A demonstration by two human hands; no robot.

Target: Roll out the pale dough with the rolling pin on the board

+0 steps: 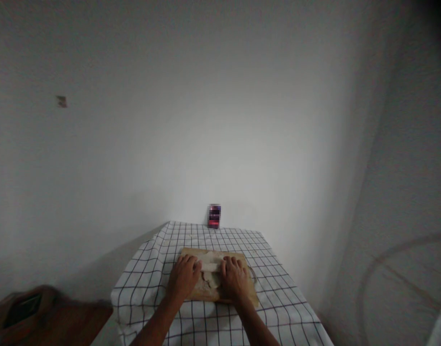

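A floury wooden board [251,290] lies on the checked cloth in front of me. Across it runs a pale rolling pin [210,266], seen only in its middle stretch. My left hand [185,276] curls over the pin's left end, and my right hand [235,278] covers the other end. Flattened, whitish dough [214,279] with an uneven edge shows on the near side of the pin, between my hands. Both of the pin's ends are hidden under my fingers.
A white cloth with dark check lines [278,293] covers the table, which meets the wall [220,120]. A phone-like object with a blurred dark screen [214,217] leans there. Low at the left sits a brown object [24,305]. Part of a thin ring [254,275] shows beside the board.
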